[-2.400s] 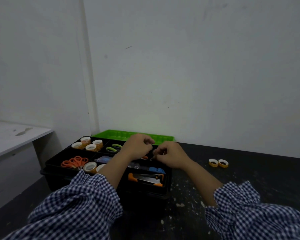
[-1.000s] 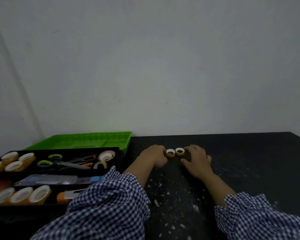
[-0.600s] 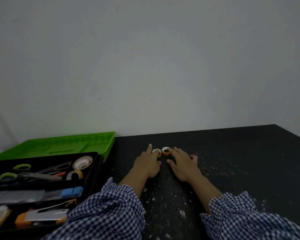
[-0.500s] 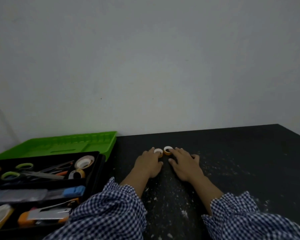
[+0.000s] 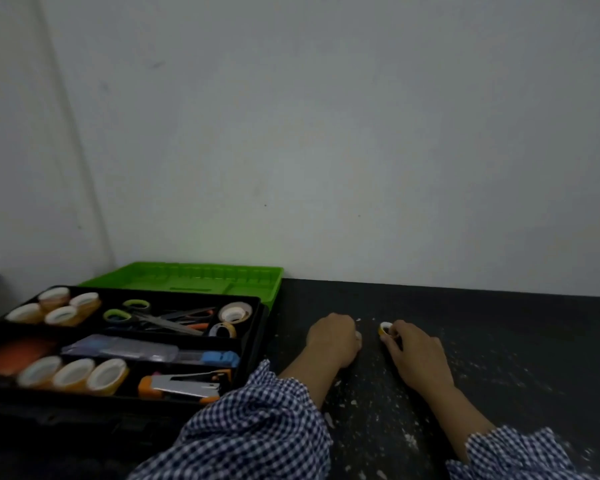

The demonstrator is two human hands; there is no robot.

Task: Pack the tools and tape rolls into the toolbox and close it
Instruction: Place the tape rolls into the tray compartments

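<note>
Toolbox [image 5: 258, 327]: sits open at the left of the dark table [image 5: 499, 341], green lid [image 5: 187, 278] folded back toward the wall.
Already packed: four tape rolls [image 5: 61, 308] in the far-left compartment; row of three rolls [image 5: 73, 374] at the front; scissors [image 5: 146, 315] with two more rolls beside them; clear cutter [image 5: 125, 351] with a blue end; orange stapler [image 5: 184, 388].
Small tape roll [image 5: 385, 329]: on the table to the right of the toolbox, well apart from it, at the right fingertips.
Right hand [image 5: 416, 351]: palm down, pinches the small tape roll between thumb and fingers.
Left hand [image 5: 335, 341]: curled, knuckles up, just left of the small tape roll and apart from it; pale sliver at the fingertips, so cannot tell whether a second roll sits inside.
Step in hand: picking loose rolls off the table; looks like the late part of packing, lid not yet closed.
Next move: calls for lifting the roll clear, carrying it left over the tray rim and setting it flat in a compartment with room, probably beside the scissors.
After that: swinging the green lid forward and pressing it shut.
Risk: small roll may run off if dropped on edge.
</note>
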